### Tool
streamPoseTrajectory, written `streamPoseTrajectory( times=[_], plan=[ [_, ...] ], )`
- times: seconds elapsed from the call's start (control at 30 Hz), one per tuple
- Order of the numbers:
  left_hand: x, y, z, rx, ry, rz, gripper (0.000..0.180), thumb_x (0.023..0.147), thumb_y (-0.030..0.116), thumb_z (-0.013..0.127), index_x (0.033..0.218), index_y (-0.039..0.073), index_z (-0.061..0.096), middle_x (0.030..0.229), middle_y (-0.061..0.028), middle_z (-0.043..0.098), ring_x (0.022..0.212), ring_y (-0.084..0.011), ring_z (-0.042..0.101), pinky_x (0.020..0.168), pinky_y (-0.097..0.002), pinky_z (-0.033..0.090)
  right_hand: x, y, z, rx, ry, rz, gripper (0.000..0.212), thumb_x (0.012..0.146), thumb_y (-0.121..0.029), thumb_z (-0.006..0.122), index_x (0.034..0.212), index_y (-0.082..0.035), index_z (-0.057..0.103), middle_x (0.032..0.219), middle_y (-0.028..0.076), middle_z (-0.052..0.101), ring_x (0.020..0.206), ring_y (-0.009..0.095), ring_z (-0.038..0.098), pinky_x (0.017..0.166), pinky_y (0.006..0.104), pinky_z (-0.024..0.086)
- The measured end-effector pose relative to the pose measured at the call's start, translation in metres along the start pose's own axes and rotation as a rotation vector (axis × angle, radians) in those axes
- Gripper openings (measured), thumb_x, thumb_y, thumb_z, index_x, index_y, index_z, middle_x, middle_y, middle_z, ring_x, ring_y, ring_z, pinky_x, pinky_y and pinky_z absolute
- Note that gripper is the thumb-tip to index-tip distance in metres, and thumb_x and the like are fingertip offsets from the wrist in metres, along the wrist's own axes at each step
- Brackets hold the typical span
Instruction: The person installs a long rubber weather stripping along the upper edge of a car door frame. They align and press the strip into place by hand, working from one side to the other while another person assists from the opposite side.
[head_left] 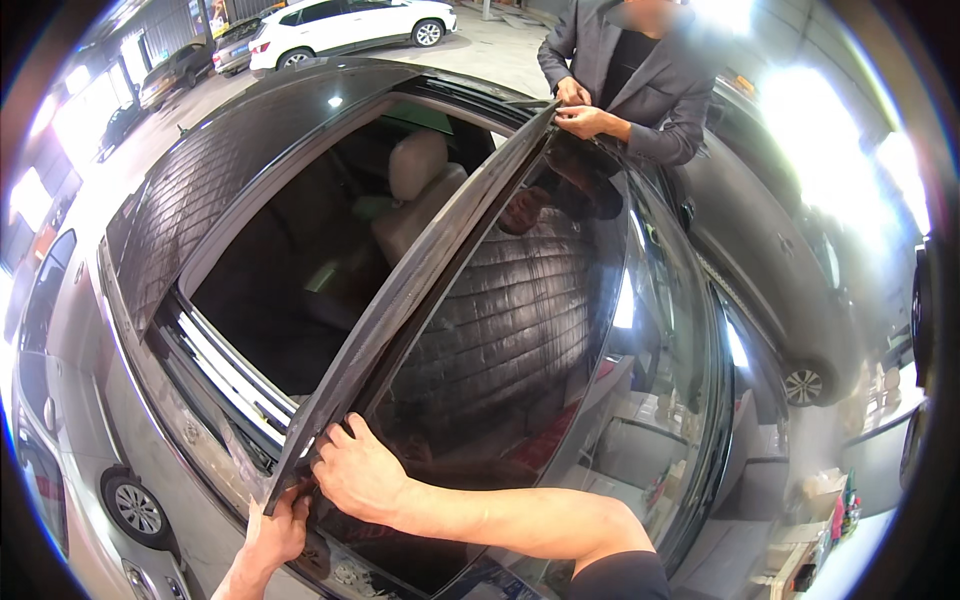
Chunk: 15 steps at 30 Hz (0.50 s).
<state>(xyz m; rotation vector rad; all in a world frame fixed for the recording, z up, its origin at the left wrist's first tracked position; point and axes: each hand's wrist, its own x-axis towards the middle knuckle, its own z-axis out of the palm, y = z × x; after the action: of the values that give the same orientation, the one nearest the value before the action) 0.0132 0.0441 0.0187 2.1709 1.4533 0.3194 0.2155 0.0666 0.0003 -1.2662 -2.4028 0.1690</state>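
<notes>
A long dark strip (400,295) runs across a car roof (270,105), along the edge of the open sunroof (290,230). My left hand (277,530) is closed round the strip's near end, with its fingertips partly hidden beneath it. Beside it, my right hand (362,475) reaches over the dark glass panel (510,300), its fingers curled and gripping the strip's side. At the far end, another person's two hands (585,110) hold the same strip. The strip looks raised a little from the roof, though its underside is hidden.
Through the opening shows a pale car seat (415,200). Light metal rails (235,370) lie along the sunroof's left side. The co-worker in a grey jacket (670,100) stands at the far side. Other cars surround this one, including a white car (350,30) and a grey car (790,260).
</notes>
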Motion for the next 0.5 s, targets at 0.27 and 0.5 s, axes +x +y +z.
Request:
streamPoseTrajectory(
  times=[0.27,0.5],
  plan=[
    [-0.009,-0.019,0.012,-0.010,0.012,-0.033,0.024,0.089,0.009,0.060,0.110,-0.001,0.067,0.106,-0.0219,0.068,0.100,-0.0417,0.063,0.089,-0.0483,0.049,-0.003,0.015,-0.005,0.058,0.001,-0.091,0.023,0.082,-0.030,0.063,0.084,-0.009,0.072,0.093,0.008,0.066,0.099,0.025,0.058,0.091,0.0458,0.041],
    [0.003,-0.022,0.000,0.035,-0.050,0.098,0.023,0.092,0.010,0.056,0.113,0.003,0.065,0.103,-0.0227,0.066,0.097,-0.0417,0.063,0.084,-0.0465,0.051,0.001,0.040,-0.021,0.073,0.023,-0.109,0.016,0.081,-0.021,0.060,0.085,-0.009,0.069,0.097,0.009,0.063,0.103,0.026,0.056,0.092,0.0454,0.040]
  ],
)
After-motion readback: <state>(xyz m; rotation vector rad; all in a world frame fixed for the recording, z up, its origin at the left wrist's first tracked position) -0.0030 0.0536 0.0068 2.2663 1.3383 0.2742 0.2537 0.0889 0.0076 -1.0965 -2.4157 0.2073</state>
